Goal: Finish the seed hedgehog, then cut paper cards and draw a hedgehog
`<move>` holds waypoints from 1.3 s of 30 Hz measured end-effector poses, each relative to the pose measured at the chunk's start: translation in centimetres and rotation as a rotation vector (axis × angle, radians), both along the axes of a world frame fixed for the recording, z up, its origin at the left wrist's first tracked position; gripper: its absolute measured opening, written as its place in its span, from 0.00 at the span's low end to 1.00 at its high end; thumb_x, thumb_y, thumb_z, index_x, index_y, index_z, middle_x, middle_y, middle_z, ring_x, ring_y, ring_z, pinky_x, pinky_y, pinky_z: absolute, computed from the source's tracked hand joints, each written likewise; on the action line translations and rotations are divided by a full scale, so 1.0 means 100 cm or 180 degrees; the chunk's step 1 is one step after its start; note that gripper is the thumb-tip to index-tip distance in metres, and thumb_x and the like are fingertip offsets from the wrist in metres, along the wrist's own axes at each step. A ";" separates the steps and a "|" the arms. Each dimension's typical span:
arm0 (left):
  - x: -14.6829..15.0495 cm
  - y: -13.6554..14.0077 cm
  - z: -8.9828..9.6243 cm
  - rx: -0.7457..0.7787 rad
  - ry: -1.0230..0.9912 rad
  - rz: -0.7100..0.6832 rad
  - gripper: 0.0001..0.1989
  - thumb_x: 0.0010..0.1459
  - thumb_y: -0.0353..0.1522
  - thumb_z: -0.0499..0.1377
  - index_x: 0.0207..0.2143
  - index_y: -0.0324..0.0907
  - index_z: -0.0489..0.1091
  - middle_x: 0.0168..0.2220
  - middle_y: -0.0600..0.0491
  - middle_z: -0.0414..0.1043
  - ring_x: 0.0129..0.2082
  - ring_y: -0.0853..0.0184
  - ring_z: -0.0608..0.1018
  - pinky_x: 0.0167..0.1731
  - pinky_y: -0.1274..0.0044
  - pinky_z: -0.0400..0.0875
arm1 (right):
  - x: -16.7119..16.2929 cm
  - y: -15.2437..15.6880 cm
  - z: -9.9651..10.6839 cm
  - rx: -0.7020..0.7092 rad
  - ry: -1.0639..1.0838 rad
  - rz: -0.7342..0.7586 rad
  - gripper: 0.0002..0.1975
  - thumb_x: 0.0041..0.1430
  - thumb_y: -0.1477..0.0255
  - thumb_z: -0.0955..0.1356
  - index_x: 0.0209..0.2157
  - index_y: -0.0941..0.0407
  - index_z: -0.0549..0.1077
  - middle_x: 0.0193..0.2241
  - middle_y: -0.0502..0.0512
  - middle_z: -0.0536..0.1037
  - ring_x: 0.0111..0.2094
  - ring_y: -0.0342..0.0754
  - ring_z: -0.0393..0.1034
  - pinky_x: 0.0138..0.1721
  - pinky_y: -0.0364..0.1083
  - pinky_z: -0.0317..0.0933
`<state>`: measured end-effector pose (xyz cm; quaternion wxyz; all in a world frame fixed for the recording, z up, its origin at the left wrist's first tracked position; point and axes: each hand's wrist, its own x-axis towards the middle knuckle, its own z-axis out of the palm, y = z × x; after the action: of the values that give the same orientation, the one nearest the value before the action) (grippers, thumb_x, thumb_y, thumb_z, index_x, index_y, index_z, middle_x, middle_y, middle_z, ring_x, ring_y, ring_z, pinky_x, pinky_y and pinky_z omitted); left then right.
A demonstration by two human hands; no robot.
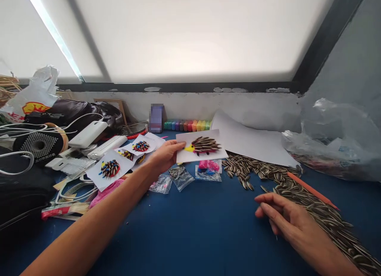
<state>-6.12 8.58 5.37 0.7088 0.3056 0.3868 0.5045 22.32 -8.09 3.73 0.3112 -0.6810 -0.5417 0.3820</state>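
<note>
My left hand (170,153) pinches the left edge of a white paper card (181,137) and holds it above the middle of the table. On the card is a hedgehog figure (205,145) with a yellow head, a pink body, dark feet and spines of striped sunflower seeds. My right hand (285,216) is at the lower right, palm turned inward, its fingers loosely bent and apart with no object visible in them. It hovers beside a long spread of sunflower seeds (315,208). An orange stick-like tool (311,190) lies across those seeds.
Left of the card, several finished seed-and-clay cards (110,170) overlap. Small plastic bags (208,170) lie on the blue table (190,228). Behind stand a phone (156,118), a row of coloured clay (190,126) and white paper (253,143). A clear bag (336,145) sits right; cables and a spool (38,145) crowd the left.
</note>
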 end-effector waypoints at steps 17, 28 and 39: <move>-0.031 0.024 0.005 -0.0288 -0.0238 0.1174 0.14 0.66 0.19 0.50 0.49 0.32 0.70 0.40 0.39 0.78 0.35 0.59 0.84 0.37 0.67 0.83 | -0.008 0.001 0.008 0.0105 -0.0071 0.0035 0.21 0.46 0.48 0.68 0.27 0.52 0.74 0.22 0.56 0.81 0.18 0.46 0.66 0.19 0.45 0.64; -0.029 0.025 0.015 0.0044 -0.0746 0.2170 0.23 0.57 0.13 0.48 0.49 0.41 0.67 0.41 0.50 0.78 0.37 0.68 0.83 0.38 0.77 0.81 | -0.007 0.003 0.008 0.0076 -0.0207 0.0055 0.22 0.44 0.46 0.68 0.25 0.51 0.72 0.22 0.57 0.81 0.17 0.48 0.67 0.19 0.46 0.64; -0.024 0.015 0.016 -0.0074 -0.1052 0.1939 0.11 0.68 0.23 0.47 0.46 0.37 0.67 0.43 0.42 0.75 0.38 0.66 0.83 0.36 0.79 0.80 | -0.005 -0.001 0.001 0.0175 -0.0189 0.0183 0.17 0.49 0.52 0.67 0.28 0.51 0.73 0.22 0.53 0.80 0.19 0.46 0.66 0.20 0.44 0.62</move>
<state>-8.48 10.09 6.97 0.5822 0.0821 0.3460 0.7311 21.81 -8.17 3.87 0.3025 -0.6675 -0.5803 0.3554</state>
